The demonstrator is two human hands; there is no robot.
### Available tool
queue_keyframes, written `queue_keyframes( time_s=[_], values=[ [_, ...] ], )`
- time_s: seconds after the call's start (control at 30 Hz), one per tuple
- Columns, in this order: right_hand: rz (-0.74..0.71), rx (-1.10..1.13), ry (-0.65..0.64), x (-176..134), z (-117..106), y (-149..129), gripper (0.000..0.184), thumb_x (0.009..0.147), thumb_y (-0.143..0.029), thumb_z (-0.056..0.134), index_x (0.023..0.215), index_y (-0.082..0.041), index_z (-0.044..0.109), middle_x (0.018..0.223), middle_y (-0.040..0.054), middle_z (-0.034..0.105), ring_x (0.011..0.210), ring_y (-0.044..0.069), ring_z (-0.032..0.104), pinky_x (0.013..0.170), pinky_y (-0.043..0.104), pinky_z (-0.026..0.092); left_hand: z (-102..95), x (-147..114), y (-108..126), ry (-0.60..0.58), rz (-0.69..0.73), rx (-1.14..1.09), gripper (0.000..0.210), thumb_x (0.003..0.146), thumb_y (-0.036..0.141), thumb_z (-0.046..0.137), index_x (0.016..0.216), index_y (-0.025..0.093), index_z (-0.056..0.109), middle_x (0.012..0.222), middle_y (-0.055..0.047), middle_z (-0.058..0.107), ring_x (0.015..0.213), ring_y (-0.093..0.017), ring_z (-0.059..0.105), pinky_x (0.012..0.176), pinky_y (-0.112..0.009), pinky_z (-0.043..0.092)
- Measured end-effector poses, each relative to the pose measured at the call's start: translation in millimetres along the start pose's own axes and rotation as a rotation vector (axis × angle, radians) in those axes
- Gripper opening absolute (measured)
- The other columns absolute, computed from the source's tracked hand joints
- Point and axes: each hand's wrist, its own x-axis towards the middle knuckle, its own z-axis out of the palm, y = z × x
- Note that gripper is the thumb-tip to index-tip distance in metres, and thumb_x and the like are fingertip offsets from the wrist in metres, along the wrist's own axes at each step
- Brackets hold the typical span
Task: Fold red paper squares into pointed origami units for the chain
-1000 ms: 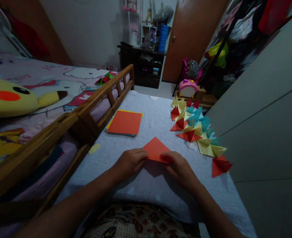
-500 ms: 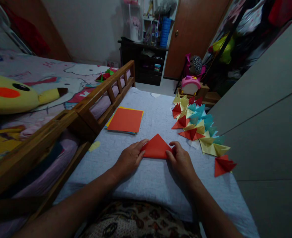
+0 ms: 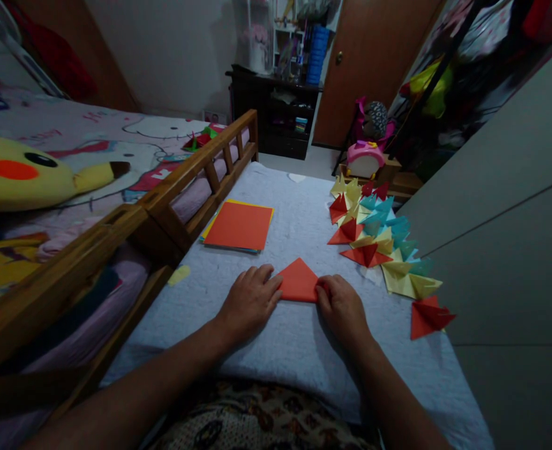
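Observation:
A red sheet of paper, folded to a triangle with its peak pointing away from me, lies flat on the cloth-covered surface. My left hand rests on the triangle's left corner, fingers stretched out and pressing it down. At the right corner, my right hand pinches the paper between thumb and curled fingers. Both lower corners are hidden under the fingers. Beyond my left hand sits a stack of square coloured paper, red on top with yellow and other edges showing.
Several folded paper pieces in red, yellow and blue-green line the right side, the nearest a red one. A wooden bed rail runs along the left. A grey panel stands at the right. A yellow plush toy lies on the bed.
My left hand has shifted right over the triangle's left corner and flattened. My right-hand fingers have closed more tightly on the right corner. The view has moved slightly.

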Motion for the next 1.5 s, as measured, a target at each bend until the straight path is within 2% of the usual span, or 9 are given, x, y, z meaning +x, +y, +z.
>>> queue_keyframes(
  time_s=[0.1,0.2,0.3,0.5,0.83,1.0,1.23,1.5],
  values=[
    [-0.005,-0.02,0.01,0,1,1,0.017,0.094,-0.02,0.048,0.09,-0.019,0.065,0.086,0.0064,0.064,0.083,0.021,0.059,0.078,0.032,0.042,-3.2,0,9,0.009,0.098,0.069,0.027,0.1,0.028,0.048,0.121,0.018,0.062,0.142,-0.013,0.055,0.124,-0.032,0.051,0.104,-0.051,0.041],
    [-0.011,-0.028,0.021,0,2,1,0.017,0.094,-0.019,0.048,0.088,-0.02,0.064,0.083,0.0058,0.063,0.08,0.021,0.059,0.075,0.032,0.041,0.1,2,18,-0.024,0.215,0.041,0.036,0.102,0.028,0.043,0.134,0.018,0.054,0.147,-0.012,0.052,0.137,-0.029,0.044,0.113,-0.048,0.033],
    [-0.01,-0.024,0.017,1,2,1,0.017,0.094,-0.019,0.047,0.089,-0.019,0.063,0.084,0.006,0.064,0.08,0.021,0.058,0.075,0.032,0.042,8.8,5,23,-0.068,0.264,0.014,0.044,0.102,0.034,0.045,0.142,0.016,0.048,0.152,-0.013,0.048,0.142,-0.029,0.04,0.117,-0.047,0.029],
    [-0.007,0.051,-0.008,0,-1,3,0.015,0.093,-0.02,0.048,0.091,-0.018,0.063,0.086,0.007,0.065,0.082,0.022,0.059,0.077,0.033,0.043,20.4,4,24,-0.124,0.249,-0.015,0.053,0.099,0.043,0.051,0.145,0.019,0.043,0.154,-0.013,0.046,0.143,-0.029,0.041,0.117,-0.046,0.029],
    [-0.029,0.098,0.006,-2,-1,6,0.013,0.089,-0.019,0.051,0.091,-0.019,0.064,0.087,0.007,0.067,0.082,0.022,0.06,0.078,0.034,0.045,16.4,1,25,-0.12,0.267,0.003,0.05,0.098,0.041,0.054,0.142,0.019,0.047,0.151,-0.013,0.049,0.141,-0.03,0.044,0.115,-0.046,0.032],
    [-0.009,0.129,0.01,-2,-2,6,0.015,0.089,-0.02,0.051,0.092,-0.019,0.066,0.088,0.0072,0.068,0.083,0.022,0.062,0.079,0.034,0.046,15.5,4,26,-0.144,0.249,-0.018,0.054,0.097,0.043,0.056,0.144,0.017,0.045,0.152,-0.014,0.048,0.142,-0.03,0.042,0.117,-0.046,0.03],
    [0.0,0.174,0.047,-1,-4,4,0.018,0.09,-0.022,0.051,0.095,-0.019,0.067,0.087,0.0066,0.068,0.081,0.021,0.063,0.077,0.033,0.047,13.1,9,23,-0.171,0.231,-0.03,0.062,0.095,0.051,0.056,0.146,0.021,0.04,0.153,-0.013,0.046,0.144,-0.03,0.038,0.118,-0.045,0.027],
    [-0.002,0.172,0.033,-1,-4,6,0.02,0.091,-0.024,0.05,0.099,-0.019,0.067,0.09,0.0072,0.068,0.083,0.021,0.063,0.079,0.034,0.047,14.5,10,22,-0.166,0.234,-0.021,0.062,0.093,0.051,0.06,0.144,0.019,0.042,0.153,-0.015,0.045,0.144,-0.032,0.038,0.116,-0.047,0.03]
  ],
)
